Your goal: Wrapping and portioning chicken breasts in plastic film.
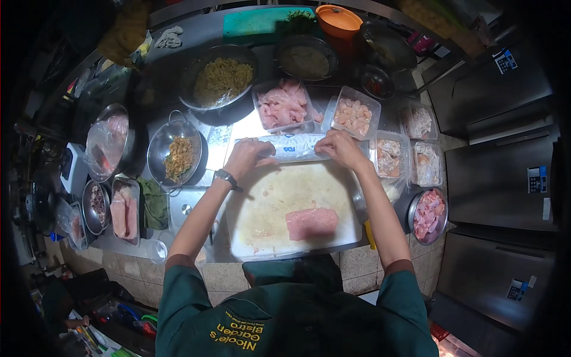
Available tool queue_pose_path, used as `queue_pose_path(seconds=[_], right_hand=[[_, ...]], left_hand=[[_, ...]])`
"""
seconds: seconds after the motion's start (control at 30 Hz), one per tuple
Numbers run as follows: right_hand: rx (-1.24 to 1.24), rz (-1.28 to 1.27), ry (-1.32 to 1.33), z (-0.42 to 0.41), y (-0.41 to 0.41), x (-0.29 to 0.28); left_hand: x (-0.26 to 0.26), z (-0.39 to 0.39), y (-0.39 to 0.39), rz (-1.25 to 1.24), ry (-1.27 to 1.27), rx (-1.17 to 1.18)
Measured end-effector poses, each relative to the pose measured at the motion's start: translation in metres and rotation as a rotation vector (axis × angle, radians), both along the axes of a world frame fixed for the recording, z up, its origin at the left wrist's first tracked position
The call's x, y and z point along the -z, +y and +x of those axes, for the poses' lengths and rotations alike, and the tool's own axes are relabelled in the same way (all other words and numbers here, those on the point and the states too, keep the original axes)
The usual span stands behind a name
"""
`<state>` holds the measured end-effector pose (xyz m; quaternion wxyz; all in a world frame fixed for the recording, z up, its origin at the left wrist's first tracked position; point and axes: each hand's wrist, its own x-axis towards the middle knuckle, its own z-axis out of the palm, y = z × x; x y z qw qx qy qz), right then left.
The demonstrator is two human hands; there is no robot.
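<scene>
Both my hands are at a roll of clear plastic wrap (296, 147) that lies across the far edge of a white cutting board (263, 192). My left hand (254, 156) is at the roll's left end, fingers bent over it. At its right end, my right hand (338, 149) pinches the film or the roll's edge. A rectangular slab of pale pink raw meat (312, 223) lies on the near right part of the board, touched by neither hand. Small meat scraps are scattered on the board's surface.
Beyond the roll stand tubs of raw chicken (285, 105) and diced meat (353, 117). Metal bowls (175, 151) with food stand to the left, more tubs (392, 156) and a bowl of meat (429, 216) to the right. A yellow handle (370, 234) shows beside the board.
</scene>
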<state>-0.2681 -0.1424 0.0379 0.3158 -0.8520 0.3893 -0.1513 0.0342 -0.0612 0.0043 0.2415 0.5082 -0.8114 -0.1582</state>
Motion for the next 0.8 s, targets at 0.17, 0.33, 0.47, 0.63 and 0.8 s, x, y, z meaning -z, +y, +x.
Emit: queue_pose_path(seconds=[0.17,0.33,0.47,0.63,0.8], right_hand=[[0.086,0.076,-0.114,0.006,-0.002,0.004],[0.333,0.224,-0.405,0.000,0.003,0.030],[0.385,0.388,-0.635,0.006,0.001,0.028],[0.447,0.438,-0.692,0.000,-0.010,0.040],[0.508,0.314,-0.649,-0.002,-0.006,0.036]], left_hand=[[0.009,-0.003,0.000,-0.091,0.048,-0.053],[0.028,-0.007,-0.002,-0.219,-0.015,-0.018],[0.045,0.000,0.003,-0.223,-0.008,-0.003],[0.028,-0.011,0.001,-0.151,0.138,-0.078],[0.006,-0.016,-0.005,0.068,0.296,-0.247]])
